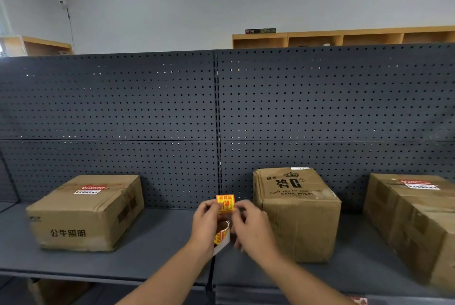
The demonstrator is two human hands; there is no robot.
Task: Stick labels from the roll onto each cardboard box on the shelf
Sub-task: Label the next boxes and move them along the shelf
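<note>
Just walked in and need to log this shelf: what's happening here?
A person is peeling an orange label off a label roll, pinching it with both the left hand and right hand. Three cardboard boxes sit on the shelf; the middle box shows no orange label yet.

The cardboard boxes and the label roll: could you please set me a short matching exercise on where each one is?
Things:
1. box with the crown print
2. box printed with dark characters on its front
3. label roll
4. box cut off by the picture's edge

Places:
A. far right of the shelf
B. held between the left hand and right hand
C. left of the shelf
D. just right of the hands

Pairs: 1-D, 2-C, 3-B, 4-A
</note>
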